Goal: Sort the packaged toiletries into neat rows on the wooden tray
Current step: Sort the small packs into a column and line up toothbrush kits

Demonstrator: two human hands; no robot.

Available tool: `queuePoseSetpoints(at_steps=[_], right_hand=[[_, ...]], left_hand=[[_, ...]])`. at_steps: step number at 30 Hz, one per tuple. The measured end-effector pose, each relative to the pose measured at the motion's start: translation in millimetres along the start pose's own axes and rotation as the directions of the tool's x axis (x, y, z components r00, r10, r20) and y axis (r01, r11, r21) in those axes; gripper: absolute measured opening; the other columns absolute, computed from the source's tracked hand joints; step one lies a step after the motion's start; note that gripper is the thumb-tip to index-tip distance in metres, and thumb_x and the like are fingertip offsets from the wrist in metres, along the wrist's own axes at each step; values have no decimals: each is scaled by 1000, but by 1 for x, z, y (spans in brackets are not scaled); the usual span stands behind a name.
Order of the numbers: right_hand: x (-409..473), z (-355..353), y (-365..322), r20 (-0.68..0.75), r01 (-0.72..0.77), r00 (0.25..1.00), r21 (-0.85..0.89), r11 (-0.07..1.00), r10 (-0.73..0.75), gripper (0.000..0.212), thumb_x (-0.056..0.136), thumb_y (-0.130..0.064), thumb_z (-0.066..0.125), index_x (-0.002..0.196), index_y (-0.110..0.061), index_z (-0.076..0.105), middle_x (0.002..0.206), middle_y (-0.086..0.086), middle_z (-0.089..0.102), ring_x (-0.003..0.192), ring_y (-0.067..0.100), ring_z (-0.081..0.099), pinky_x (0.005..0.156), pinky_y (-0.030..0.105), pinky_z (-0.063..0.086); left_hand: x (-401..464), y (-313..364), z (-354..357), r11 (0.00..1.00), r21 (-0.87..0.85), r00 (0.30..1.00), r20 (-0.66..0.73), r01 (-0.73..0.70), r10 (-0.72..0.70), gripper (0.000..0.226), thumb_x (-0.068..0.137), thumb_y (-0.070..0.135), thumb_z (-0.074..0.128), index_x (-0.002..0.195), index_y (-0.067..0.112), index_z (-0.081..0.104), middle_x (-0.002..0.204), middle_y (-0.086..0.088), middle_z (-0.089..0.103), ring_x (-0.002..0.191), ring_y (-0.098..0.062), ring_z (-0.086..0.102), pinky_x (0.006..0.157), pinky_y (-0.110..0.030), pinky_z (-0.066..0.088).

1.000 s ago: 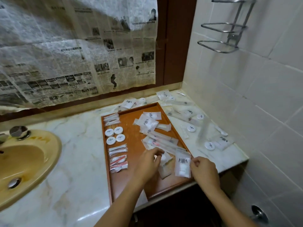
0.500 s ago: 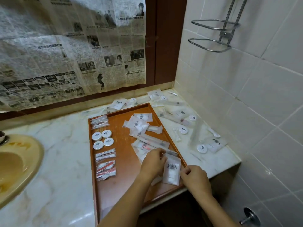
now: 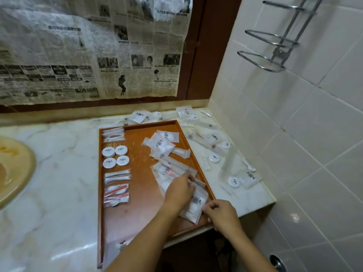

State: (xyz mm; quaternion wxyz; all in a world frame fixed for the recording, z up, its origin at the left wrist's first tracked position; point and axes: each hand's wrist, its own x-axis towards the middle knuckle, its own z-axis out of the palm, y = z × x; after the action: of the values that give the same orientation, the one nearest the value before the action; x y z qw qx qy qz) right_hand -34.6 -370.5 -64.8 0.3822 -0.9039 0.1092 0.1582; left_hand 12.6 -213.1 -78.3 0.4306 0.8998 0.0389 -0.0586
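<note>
A wooden tray (image 3: 141, 205) lies on the marble counter. Down its left side sit rows: thin stick packets (image 3: 114, 134), round white tins (image 3: 115, 157), more stick packets (image 3: 117, 176) and red-striped packets (image 3: 116, 195). A loose pile of clear sachets and long packets (image 3: 167, 152) covers its right half. My left hand (image 3: 179, 192) reaches into the near end of that pile, fingers curled on a long packet. My right hand (image 3: 222, 214) pinches the edge of a white sachet (image 3: 195, 206) at the tray's near right corner.
More packets and round tins (image 3: 214, 158) lie scattered on the counter right of the tray and behind it (image 3: 140, 115). A yellow sink (image 3: 13, 167) is at the left. Tiled wall with a wire rack (image 3: 275, 48) stands on the right; newspaper covers the back.
The view has shifted right, so the sink slid left. My left hand crept slightly further into the pile; my right hand stays at the sachet's edge.
</note>
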Motion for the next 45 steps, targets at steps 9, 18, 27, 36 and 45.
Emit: queuePoseSetpoints(at_steps=[9, 18, 27, 36, 45], right_hand=[[-4, 28, -42, -103, 124, 988, 74, 990, -116, 11, 92, -38, 60, 96, -29, 64, 89, -10, 67, 82, 3, 61, 72, 26, 50], [-23, 76, -91, 42, 283, 956, 132, 950, -290, 8, 96, -27, 60, 97, -27, 68, 90, -15, 66, 90, -1, 60, 63, 8, 39], [-33, 114, -111, 212, 392, 886, 132, 910, -413, 22, 98, -17, 53, 103, -29, 71, 95, -17, 70, 87, -11, 60, 67, 5, 43], [-35, 118, -111, 245, 375, 885, 128, 918, -396, 6, 89, -24, 69, 92, -29, 68, 86, 4, 69, 79, 13, 64, 63, 13, 46], [-40, 129, -98, 317, 396, 868, 27, 918, -384, 6, 89, -22, 69, 87, -25, 73, 77, -7, 66, 66, -4, 55, 63, 11, 44]], left_hand=[[-11, -21, -48, 920, -386, 985, -122, 68, -124, 11, 96, 25, 60, 89, 21, 68, 73, 5, 65, 60, -9, 58, 54, -17, 42], [-57, -75, -116, 786, -594, 923, -186, 168, -337, 12, 95, 17, 61, 86, 14, 69, 82, -1, 73, 64, -9, 68, 56, -21, 52], [-105, -123, -156, 920, -372, 944, -244, 120, -221, 12, 88, 26, 71, 77, 23, 73, 80, 9, 72, 77, -2, 65, 65, -10, 44], [-141, -146, -149, 940, -241, 934, -206, 239, -291, 20, 91, 30, 67, 72, 24, 67, 63, 8, 63, 56, 1, 56, 56, -14, 40], [-161, -158, -133, 985, 107, 964, -246, 135, -105, 3, 92, 32, 59, 95, 33, 60, 92, 13, 47, 85, -4, 53, 72, -20, 47]])
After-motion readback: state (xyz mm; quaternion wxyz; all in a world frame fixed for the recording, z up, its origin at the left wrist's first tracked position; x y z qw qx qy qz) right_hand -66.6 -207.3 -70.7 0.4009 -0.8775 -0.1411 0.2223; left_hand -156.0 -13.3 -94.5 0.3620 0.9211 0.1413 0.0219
